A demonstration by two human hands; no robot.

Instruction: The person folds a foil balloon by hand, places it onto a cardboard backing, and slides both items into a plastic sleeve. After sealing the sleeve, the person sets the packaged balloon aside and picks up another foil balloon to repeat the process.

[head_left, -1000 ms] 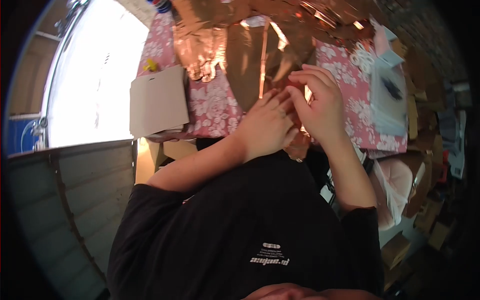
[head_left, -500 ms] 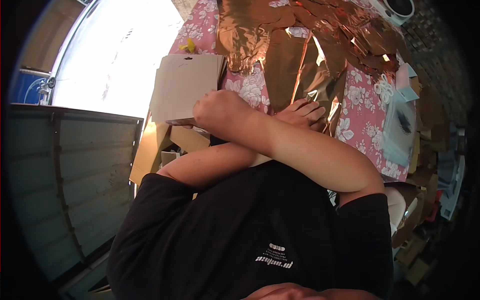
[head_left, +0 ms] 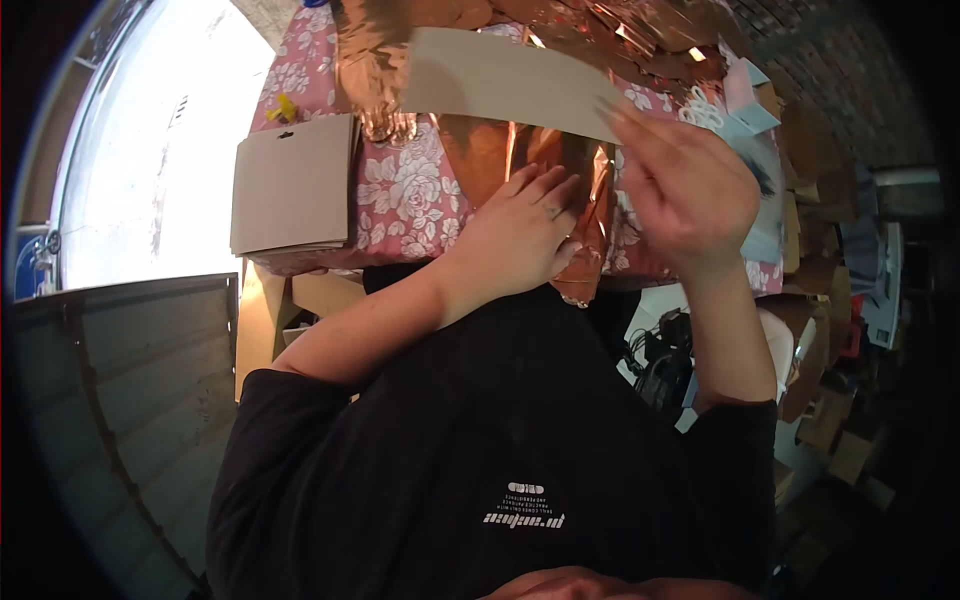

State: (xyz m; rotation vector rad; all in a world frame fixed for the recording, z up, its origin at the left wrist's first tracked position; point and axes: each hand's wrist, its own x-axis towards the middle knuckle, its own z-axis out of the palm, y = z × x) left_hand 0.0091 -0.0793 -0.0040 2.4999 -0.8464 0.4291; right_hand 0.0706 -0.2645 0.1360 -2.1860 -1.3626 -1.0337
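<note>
My right hand [head_left: 690,190] is raised at the right, its fingers pinching the right end of a beige card sheet [head_left: 510,80]. The sheet spans above the copper-coloured foil [head_left: 475,150], slightly curved. My left hand [head_left: 520,225] lies flat on the foil near the table's front edge, fingers a little apart. A narrow end of the foil hangs over that edge, beside my left hand. Left of the foil sits a stack of beige cards [head_left: 292,188] with a small dark slot near the top edge.
A pink floral tablecloth [head_left: 412,195] covers the table. More crumpled copper foil [head_left: 660,45] lies at the back. A small yellow item [head_left: 284,109] sits behind the card stack. White cord [head_left: 702,108], a light-blue box [head_left: 748,98] and clear plastic are at the right.
My right hand has moved from the card stack to the right, bringing a card sheet over the foil. My arms are no longer crossed. The view has shifted, and my left hand remains on the foil.
</note>
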